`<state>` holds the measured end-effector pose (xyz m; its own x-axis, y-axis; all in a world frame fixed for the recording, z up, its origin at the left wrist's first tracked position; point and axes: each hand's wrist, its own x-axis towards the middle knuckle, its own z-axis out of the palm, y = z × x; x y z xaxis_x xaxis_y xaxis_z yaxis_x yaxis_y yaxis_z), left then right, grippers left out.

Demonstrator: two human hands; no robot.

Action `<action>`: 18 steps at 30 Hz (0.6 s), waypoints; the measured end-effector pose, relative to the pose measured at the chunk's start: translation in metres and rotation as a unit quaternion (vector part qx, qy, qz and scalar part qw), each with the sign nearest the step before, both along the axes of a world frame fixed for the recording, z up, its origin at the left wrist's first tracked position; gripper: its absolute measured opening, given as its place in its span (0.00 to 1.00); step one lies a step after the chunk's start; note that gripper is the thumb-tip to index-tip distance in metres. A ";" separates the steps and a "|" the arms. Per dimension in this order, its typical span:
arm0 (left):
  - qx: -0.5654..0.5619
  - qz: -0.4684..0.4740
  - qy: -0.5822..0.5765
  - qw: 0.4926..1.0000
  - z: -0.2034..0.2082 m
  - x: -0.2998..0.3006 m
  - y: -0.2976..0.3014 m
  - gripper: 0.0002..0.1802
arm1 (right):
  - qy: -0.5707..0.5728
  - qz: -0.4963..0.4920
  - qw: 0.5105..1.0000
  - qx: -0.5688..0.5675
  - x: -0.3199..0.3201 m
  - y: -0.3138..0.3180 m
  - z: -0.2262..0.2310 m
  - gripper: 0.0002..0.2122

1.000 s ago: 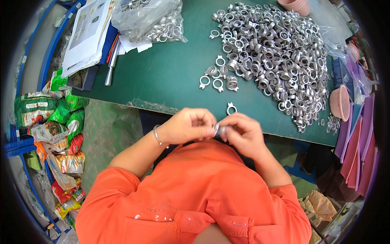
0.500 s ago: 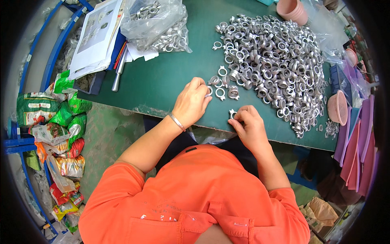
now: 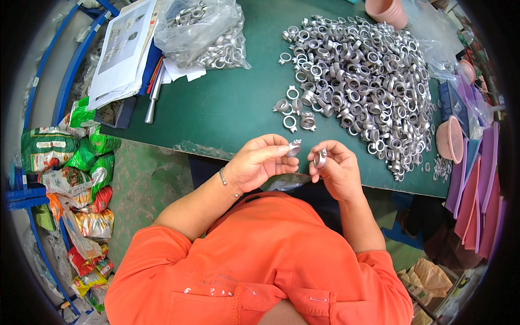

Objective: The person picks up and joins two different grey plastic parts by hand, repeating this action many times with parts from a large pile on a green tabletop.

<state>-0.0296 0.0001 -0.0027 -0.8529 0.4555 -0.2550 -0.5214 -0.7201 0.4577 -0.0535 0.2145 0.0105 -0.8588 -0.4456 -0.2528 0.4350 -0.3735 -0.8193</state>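
Observation:
Between the thumb and fingers of my left hand (image 3: 259,161) is a small grey metal ring (image 3: 293,148) with a lug on its rim. My right hand (image 3: 338,169) pinches a second metal ring (image 3: 320,158) of the same kind, its lug pointing up. Both hands are raised close together at the near edge of the green table (image 3: 227,103), the two rings apart from each other. Just beyond them lie several loose rings (image 3: 290,123), and behind to the right spreads a large heap of such rings (image 3: 368,86).
A clear plastic bag of rings (image 3: 216,46) stands at the back left beside papers (image 3: 122,49) and a metal-tipped tool (image 3: 153,100). On the right are a pink basket (image 3: 449,140), small parts (image 3: 442,169) and purple and pink bins (image 3: 476,189). Stacked pink cups (image 3: 386,13) stand at the back.
My left hand has drawn back from the loose rings toward me, bringing one ring and turning palm up. My right hand has tilted its ring upright; the hands are closer together.

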 end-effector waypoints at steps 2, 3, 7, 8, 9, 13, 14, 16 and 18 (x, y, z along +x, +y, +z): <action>0.003 -0.005 -0.001 1.000 0.000 0.000 -0.002 0.08 | 0.015 0.018 0.999 0.026 0.002 0.000 0.001 0.06; 0.004 -0.007 -0.001 1.000 0.000 0.000 -0.002 0.08 | 0.022 0.028 0.999 0.039 0.003 -0.001 0.001 0.06; 0.027 -0.011 -0.013 0.999 0.000 -0.001 -0.004 0.11 | 0.402 0.047 0.867 0.290 0.017 -0.009 0.004 0.08; 0.037 -0.011 -0.013 0.999 -0.002 -0.001 -0.005 0.11 | 0.501 0.048 0.797 0.332 0.021 -0.012 0.005 0.11; 0.047 -0.011 -0.012 0.999 -0.004 -0.001 -0.006 0.12 | 0.515 0.071 0.788 0.328 0.026 -0.014 0.003 0.11; 0.056 -0.013 -0.005 0.998 -0.004 -0.002 -0.007 0.13 | 0.549 0.111 0.751 0.350 0.036 -0.019 -0.008 0.11; 0.058 -0.014 -0.003 0.998 -0.005 -0.002 -0.008 0.13 | 0.557 0.111 0.740 0.361 0.036 -0.020 -0.009 0.11; 0.062 -0.014 -0.002 0.998 -0.005 -0.002 -0.008 0.13 | 0.575 0.113 0.717 0.377 0.035 -0.020 -0.007 0.11; 0.066 -0.013 -0.002 0.998 -0.005 -0.001 -0.009 0.13 | 0.583 0.115 0.704 0.390 0.030 -0.021 0.000 0.12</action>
<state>-0.0308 -0.0087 -0.0081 -0.8391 0.5076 -0.1955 -0.5430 -0.7597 0.3578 -0.0232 0.1933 0.0107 -0.6125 -0.7233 0.3188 -0.7270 0.3571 -0.5865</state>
